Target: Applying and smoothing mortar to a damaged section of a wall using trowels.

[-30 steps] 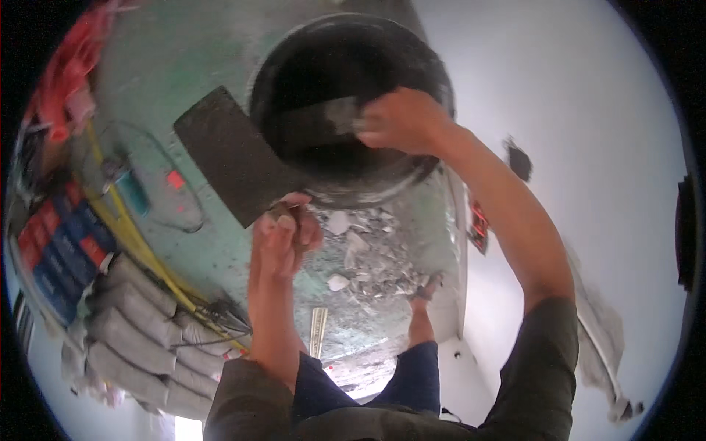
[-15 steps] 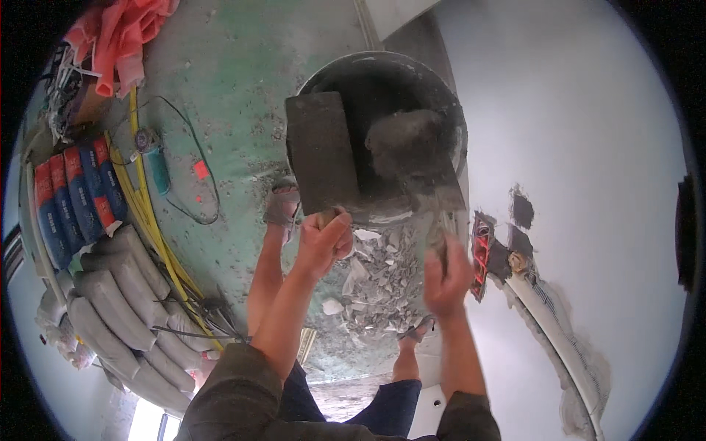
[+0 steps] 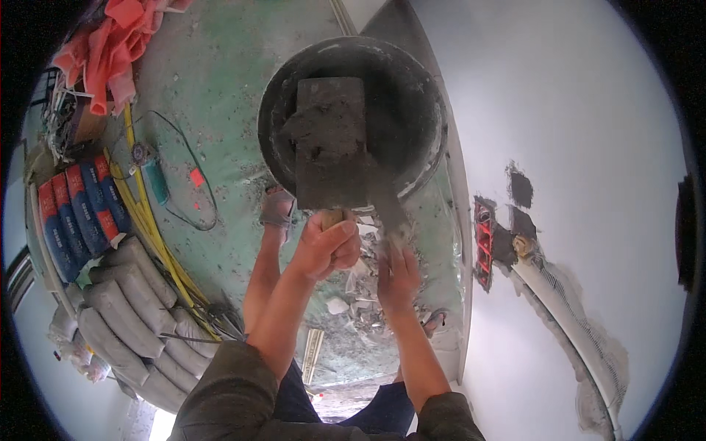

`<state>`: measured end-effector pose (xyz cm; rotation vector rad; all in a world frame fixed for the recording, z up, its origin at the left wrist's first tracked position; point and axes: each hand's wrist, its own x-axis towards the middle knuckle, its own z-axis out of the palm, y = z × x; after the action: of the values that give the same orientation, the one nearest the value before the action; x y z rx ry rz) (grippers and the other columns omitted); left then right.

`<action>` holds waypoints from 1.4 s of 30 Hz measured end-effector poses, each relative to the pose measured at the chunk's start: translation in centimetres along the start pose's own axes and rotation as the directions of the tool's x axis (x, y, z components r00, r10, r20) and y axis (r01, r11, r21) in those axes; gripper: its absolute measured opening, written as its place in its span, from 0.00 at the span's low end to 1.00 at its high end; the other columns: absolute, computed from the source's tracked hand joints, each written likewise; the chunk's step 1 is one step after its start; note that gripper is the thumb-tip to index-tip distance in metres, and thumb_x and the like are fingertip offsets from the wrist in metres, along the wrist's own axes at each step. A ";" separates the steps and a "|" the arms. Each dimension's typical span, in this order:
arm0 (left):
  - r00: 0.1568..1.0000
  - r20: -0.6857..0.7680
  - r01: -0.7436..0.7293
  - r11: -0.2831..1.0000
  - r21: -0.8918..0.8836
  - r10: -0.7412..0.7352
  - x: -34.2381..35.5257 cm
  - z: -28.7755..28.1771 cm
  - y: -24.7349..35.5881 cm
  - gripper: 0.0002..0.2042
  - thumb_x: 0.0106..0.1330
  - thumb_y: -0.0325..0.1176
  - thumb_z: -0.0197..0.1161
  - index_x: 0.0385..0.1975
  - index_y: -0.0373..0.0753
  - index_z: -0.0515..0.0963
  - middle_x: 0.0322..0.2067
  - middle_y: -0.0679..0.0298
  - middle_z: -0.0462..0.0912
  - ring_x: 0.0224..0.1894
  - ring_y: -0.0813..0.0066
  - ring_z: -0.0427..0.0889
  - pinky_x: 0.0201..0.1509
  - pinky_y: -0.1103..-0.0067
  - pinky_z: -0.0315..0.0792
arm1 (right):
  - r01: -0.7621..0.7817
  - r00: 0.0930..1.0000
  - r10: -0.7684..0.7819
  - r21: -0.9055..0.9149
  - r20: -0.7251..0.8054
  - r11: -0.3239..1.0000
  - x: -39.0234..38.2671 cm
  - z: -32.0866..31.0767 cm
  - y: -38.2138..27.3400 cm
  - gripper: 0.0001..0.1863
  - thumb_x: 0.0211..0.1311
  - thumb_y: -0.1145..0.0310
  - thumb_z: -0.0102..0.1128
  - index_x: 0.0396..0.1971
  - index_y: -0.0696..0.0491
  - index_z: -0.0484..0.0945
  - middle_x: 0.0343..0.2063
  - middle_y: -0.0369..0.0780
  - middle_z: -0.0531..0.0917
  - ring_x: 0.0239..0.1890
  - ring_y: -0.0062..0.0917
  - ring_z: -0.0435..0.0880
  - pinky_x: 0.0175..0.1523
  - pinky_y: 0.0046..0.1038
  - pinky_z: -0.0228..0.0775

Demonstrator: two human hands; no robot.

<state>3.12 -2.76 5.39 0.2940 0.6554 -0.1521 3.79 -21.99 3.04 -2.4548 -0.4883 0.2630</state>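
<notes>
My left hand (image 3: 326,247) is closed round the wooden handle of a dark rectangular plastering hawk (image 3: 331,192), held over the near left part of a big black tub (image 3: 434,140). A lump of dark grey mortar (image 3: 323,132) lies on the hawk. In my right hand (image 3: 399,279) is a trowel (image 3: 387,202), its blade blurred by motion and angled up against the hawk's right edge. The far end of the blade merges with the dark mortar and cannot be made out. Wet grey mortar coats the inside of the tub.
Rubble (image 3: 371,294) lies on the green floor between my feet. At right, the white wall has a patched channel with a pipe (image 3: 562,316) and a red box (image 3: 483,242). To the left are an angle grinder (image 3: 156,180), yellow hoses (image 3: 158,239) and stacked grey bags (image 3: 121,316).
The mortar lump has gone from the trowel onto the hawk. My right hand and trowel have moved left, close to the hawk. The view has shifted slightly.
</notes>
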 end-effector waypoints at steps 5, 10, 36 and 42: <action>1.000 -0.012 -0.017 0.990 0.142 0.019 0.0 -2.7 0.2 0.07 0.65 0.34 0.61 0.33 0.42 0.69 0.15 0.72 0.62 0.13 0.82 0.60 0.14 0.81 0.56 | -0.001 0.998 0.006 0.098 -0.058 0.995 1.0 -4.2 0.0 0.21 0.57 0.64 0.66 0.45 0.64 0.75 0.30 0.44 0.80 0.28 0.31 0.80 0.33 0.29 0.73; 0.988 -0.153 0.025 0.951 0.309 0.023 0.0 -2.6 1.1 0.07 0.64 0.32 0.60 0.31 0.40 0.68 0.14 0.72 0.63 0.13 0.82 0.60 0.15 0.82 0.56 | -0.478 0.870 0.073 0.796 0.488 0.371 8.5 -5.5 0.8 0.30 0.63 0.44 0.56 0.40 0.62 0.76 0.19 0.39 0.77 0.18 0.18 0.74 0.20 0.19 0.62; 0.976 0.143 0.111 0.937 0.331 -0.166 -0.3 -1.9 -3.1 0.25 0.59 0.59 0.60 0.33 0.39 0.69 0.14 0.66 0.64 0.12 0.79 0.60 0.13 0.81 0.53 | -0.562 0.796 0.390 0.804 0.462 0.195 -6.0 -12.4 5.3 0.36 0.63 0.46 0.56 0.57 0.63 0.64 0.25 0.40 0.76 0.21 0.20 0.71 0.24 0.21 0.61; 0.762 0.406 0.283 0.824 0.490 -0.504 1.6 -0.8 -14.3 0.21 0.60 0.49 0.63 0.40 0.35 0.73 0.28 0.61 0.77 0.30 0.72 0.76 0.32 0.76 0.70 | -0.734 0.676 0.635 0.422 0.374 0.532 -13.2 -18.5 9.0 0.15 0.64 0.64 0.56 0.43 0.59 0.70 0.25 0.40 0.78 0.24 0.22 0.77 0.30 0.25 0.70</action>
<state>0.58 -16.16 0.67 0.4835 0.1194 -0.7724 -0.18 -43.87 13.13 -1.9220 0.5016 0.8331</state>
